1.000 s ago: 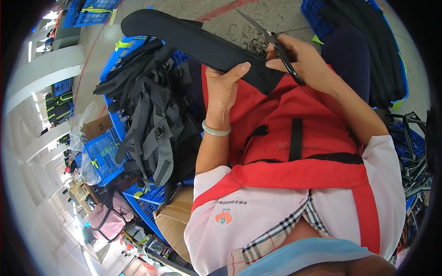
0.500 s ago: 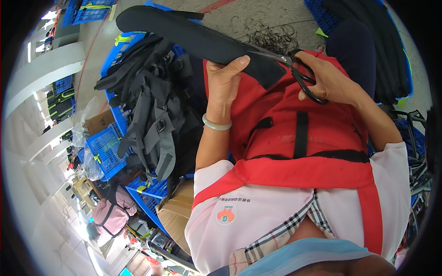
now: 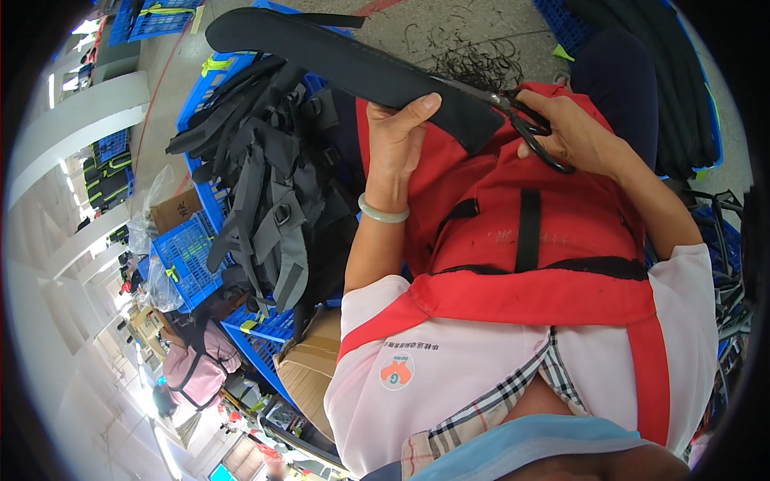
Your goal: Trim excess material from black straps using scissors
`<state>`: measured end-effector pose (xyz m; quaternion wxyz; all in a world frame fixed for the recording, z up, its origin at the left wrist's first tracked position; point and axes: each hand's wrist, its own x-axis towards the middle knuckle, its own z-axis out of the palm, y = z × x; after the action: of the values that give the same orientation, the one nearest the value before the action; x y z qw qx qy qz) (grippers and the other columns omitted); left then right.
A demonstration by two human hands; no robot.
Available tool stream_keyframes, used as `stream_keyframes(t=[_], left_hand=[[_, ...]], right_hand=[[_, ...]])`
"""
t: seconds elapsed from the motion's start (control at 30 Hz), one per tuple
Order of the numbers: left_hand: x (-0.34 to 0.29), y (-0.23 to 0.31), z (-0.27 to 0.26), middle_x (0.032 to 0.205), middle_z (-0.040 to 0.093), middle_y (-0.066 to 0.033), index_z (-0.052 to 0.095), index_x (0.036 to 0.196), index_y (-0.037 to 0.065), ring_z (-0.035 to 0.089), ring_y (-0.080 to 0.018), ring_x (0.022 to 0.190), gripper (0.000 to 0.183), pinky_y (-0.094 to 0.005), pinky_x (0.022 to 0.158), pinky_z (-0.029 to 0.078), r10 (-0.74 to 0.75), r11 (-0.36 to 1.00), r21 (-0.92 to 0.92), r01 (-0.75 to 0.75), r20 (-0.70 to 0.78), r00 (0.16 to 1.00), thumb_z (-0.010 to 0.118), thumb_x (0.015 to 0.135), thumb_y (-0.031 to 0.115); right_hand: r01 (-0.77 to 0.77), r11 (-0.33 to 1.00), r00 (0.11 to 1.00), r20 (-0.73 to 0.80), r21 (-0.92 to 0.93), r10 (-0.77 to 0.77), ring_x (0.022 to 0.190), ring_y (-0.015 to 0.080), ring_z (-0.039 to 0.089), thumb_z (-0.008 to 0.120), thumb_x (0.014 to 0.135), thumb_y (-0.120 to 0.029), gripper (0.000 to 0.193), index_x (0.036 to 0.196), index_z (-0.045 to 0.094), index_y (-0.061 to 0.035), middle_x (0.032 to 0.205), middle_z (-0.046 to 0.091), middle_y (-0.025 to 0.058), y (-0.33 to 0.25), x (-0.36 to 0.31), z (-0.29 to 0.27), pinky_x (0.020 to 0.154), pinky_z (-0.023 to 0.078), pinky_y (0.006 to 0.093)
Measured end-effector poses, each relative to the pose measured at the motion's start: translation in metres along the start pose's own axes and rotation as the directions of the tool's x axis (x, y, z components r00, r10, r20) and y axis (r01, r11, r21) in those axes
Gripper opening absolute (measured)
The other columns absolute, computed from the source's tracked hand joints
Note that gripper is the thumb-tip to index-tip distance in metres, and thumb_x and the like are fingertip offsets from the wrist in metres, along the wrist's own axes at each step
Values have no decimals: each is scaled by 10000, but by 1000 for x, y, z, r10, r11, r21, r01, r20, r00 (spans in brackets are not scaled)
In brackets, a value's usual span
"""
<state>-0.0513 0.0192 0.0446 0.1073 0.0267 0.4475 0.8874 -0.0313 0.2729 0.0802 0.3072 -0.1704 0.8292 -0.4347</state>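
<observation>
My left hand (image 3: 400,132) grips a long black padded strap (image 3: 329,62), its thumb on top and its other fingers hidden underneath. The strap runs from its rounded end at the upper left to a squared end near my right hand. My right hand (image 3: 573,132) is closed round the black handles of a pair of scissors (image 3: 525,128). Their blades lie along the strap's far edge, close to its squared end; I cannot tell whether they touch it. A red apron (image 3: 481,228) covers my lap below both hands.
At the left a blue crate (image 3: 188,120) holds a heap of dark grey and black straps (image 3: 277,192). Black trimmings (image 3: 473,64) litter the floor beyond my lap. Long black pieces (image 3: 650,72) fill another crate at the right. A cardboard box (image 3: 313,369) stands beside my left elbow.
Both hands, the strap and the scissors have shifted very slightly to the right. The hold of each hand looks the same.
</observation>
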Motion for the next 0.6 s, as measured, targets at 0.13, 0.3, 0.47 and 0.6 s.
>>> stream_keyframes(t=[0.13, 0.3, 0.47, 0.6], left_hand=[[0, -2, 0, 934, 676, -58, 652, 981, 54, 643, -178, 869, 266, -319, 838, 505, -5, 1000, 1, 5, -8, 1000, 660, 769, -107], [0, -2, 0, 941, 675, -58, 651, 980, 56, 642, -169, 867, 275, -310, 838, 502, 6, 1000, -4, -6, -1, 1000, 655, 769, -120], [-1, -6, 0, 949, 674, -52, 646, 994, 58, 639, -160, 867, 292, -304, 829, 504, 21, 1000, -2, -21, -20, 1000, 660, 764, -121], [-4, -8, 7, 950, 674, -47, 643, 1001, 58, 638, -159, 872, 303, -305, 821, 508, 16, 998, 53, -15, -8, 1000, 661, 761, -124]], right_hand=[[6, 995, 1000, -4, -101, -6, 630, 316, 525, 739, 749, -453, 673, 1107, 473, 51, 692, 521, 177, -5, -6, 0, 586, 405, 399], [112, 992, 990, -83, -66, -117, 633, 325, 542, 741, 743, -458, 660, 1073, 481, 51, 684, 534, 183, 5, -1, 5, 583, 406, 396], [-90, 995, 996, 26, 44, 89, 711, 350, 585, 757, 733, -426, 630, 1060, 483, 38, 746, 581, 207, 0, 1, 5, 617, 428, 397], [44, 999, 992, -115, -12, -45, 709, 350, 585, 748, 755, -394, 594, 1075, 484, 32, 740, 580, 208, -2, -1, 13, 621, 434, 395]])
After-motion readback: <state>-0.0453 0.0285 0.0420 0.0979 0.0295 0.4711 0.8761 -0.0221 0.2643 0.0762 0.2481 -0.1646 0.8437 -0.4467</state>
